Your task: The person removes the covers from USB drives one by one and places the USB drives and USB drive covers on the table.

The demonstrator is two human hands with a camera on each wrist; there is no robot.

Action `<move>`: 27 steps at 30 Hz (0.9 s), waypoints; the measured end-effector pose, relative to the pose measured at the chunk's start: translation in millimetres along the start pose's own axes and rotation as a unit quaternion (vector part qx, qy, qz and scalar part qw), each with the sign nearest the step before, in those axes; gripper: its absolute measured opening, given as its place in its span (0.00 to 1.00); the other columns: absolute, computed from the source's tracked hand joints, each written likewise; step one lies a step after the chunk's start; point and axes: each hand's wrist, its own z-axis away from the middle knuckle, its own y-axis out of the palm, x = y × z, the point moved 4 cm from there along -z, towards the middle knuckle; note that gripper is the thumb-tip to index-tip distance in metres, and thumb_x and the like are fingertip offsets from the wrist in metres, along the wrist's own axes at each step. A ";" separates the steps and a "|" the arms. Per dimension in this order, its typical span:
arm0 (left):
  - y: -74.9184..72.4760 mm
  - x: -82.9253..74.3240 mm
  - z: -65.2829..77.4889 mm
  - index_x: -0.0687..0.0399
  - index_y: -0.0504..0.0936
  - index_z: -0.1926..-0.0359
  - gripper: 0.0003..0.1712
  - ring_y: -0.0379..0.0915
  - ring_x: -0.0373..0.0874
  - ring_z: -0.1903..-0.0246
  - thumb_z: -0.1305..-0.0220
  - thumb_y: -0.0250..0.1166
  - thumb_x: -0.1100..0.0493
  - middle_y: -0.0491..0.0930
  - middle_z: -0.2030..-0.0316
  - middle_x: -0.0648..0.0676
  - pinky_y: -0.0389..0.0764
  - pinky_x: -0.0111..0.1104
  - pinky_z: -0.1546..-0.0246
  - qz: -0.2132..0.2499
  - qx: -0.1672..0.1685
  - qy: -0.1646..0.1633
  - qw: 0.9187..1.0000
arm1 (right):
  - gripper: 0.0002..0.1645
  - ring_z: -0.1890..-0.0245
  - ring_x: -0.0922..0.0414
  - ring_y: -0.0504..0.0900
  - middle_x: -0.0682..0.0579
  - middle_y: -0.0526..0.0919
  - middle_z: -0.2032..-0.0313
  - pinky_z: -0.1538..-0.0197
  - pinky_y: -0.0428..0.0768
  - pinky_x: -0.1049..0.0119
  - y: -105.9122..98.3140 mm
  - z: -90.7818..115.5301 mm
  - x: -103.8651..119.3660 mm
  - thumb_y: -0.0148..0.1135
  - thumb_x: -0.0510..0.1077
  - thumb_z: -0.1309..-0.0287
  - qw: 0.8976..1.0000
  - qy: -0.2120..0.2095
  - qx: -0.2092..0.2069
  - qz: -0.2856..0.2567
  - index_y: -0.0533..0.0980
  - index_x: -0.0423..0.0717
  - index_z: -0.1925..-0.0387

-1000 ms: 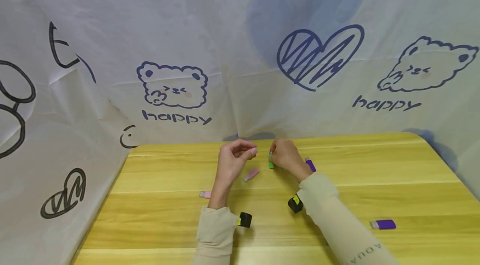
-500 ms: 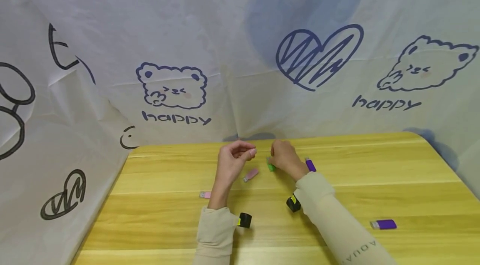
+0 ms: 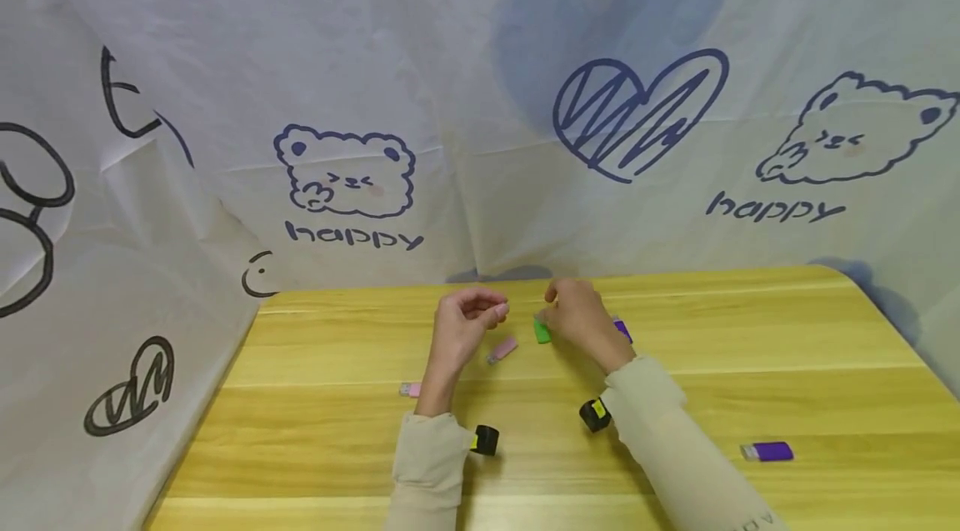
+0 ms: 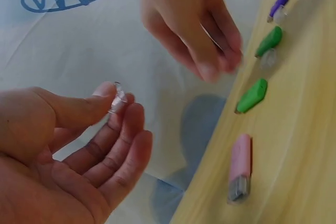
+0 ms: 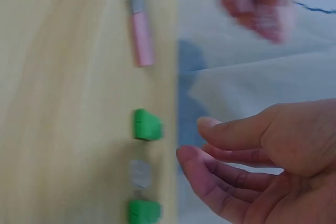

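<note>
My left hand (image 3: 459,327) hovers over the far part of the table. Thumb and index finger pinch a small clear plastic cap (image 4: 118,98). Just right of it, my right hand (image 3: 581,318) has its fingers loosely bent with a gap between thumb and fingertips and nothing in it. A green USB stick (image 3: 542,333) lies by those fingertips, partly overlapped by them in the head view. The left wrist view shows a second green USB stick (image 4: 270,41) farther along; in the head view the right hand hides it. A pink USB stick (image 3: 503,350) lies below the left hand.
One purple USB stick (image 3: 622,330) lies beyond my right wrist, another purple USB stick (image 3: 771,452) at the table's right. A second pink USB stick (image 3: 409,389) is partly behind my left wrist. Loose clear caps (image 4: 268,59) lie beside the sticks. A printed cloth (image 3: 480,206) hangs behind the table.
The right hand has laid the green USB stick down, let go of it and drawn slightly to the right. The left hand stays almost still with the cap.
</note>
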 end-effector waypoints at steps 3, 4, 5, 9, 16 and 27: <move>0.3 19.4 -4.9 0.71 0.86 0.63 0.05 0.83 0.56 0.69 0.40 0.67 0.71 0.86 0.69 0.65 0.86 0.47 0.62 -0.034 0.003 -0.009 0.999 | 0.18 0.73 0.54 0.80 0.43 0.84 0.65 0.71 0.82 0.60 -13.2 13.4 0.8 0.67 0.40 0.40 0.999 0.000 -0.004 -0.033 0.79 0.32 0.52; 0.2 26.3 -6.7 0.69 0.87 0.64 0.04 0.83 0.55 0.69 0.41 0.68 0.71 0.86 0.69 0.62 0.86 0.45 0.64 -0.047 0.003 -0.012 0.999 | 0.18 0.73 0.54 0.81 0.43 0.84 0.66 0.73 0.82 0.61 -17.9 18.5 1.1 0.66 0.40 0.40 0.999 -0.001 -0.006 -0.041 0.79 0.33 0.52; 0.0 32.6 -8.4 0.67 0.88 0.64 0.04 0.83 0.54 0.70 0.41 0.68 0.70 0.87 0.70 0.61 0.85 0.42 0.65 -0.059 0.004 -0.014 0.998 | 0.17 0.73 0.54 0.81 0.44 0.84 0.68 0.73 0.82 0.61 -22.4 23.3 0.9 0.66 0.40 0.40 0.999 -0.007 -0.011 -0.043 0.79 0.33 0.52; 2.6 39.7 -12.3 0.66 0.88 0.65 0.04 0.83 0.57 0.69 0.41 0.68 0.70 0.87 0.69 0.59 0.84 0.40 0.68 -0.099 0.023 -0.024 0.995 | 0.16 0.69 0.52 0.82 0.45 0.84 0.67 0.69 0.83 0.59 -40.6 43.3 -3.8 0.66 0.41 0.39 0.998 -0.023 -0.032 -0.056 0.79 0.35 0.52; 12.4 45.9 -30.0 0.63 0.89 0.66 0.03 0.81 0.49 0.69 0.40 0.68 0.67 0.87 0.69 0.57 0.84 0.38 0.66 -0.177 0.080 -0.026 0.981 | 0.16 0.66 0.49 0.84 0.43 0.85 0.65 0.65 0.84 0.54 -69.1 73.7 -20.8 0.65 0.40 0.39 0.995 -0.018 -0.068 -0.077 0.80 0.36 0.51; 25.5 60.9 -42.7 0.61 0.90 0.70 0.03 0.79 0.44 0.69 0.44 0.72 0.65 0.88 0.71 0.55 0.83 0.36 0.66 -0.255 0.129 -0.012 0.958 | 0.14 0.65 0.48 0.86 0.41 0.86 0.63 0.62 0.85 0.54 -89.9 100.0 -55.6 0.64 0.39 0.37 0.990 0.011 -0.096 -0.103 0.80 0.35 0.52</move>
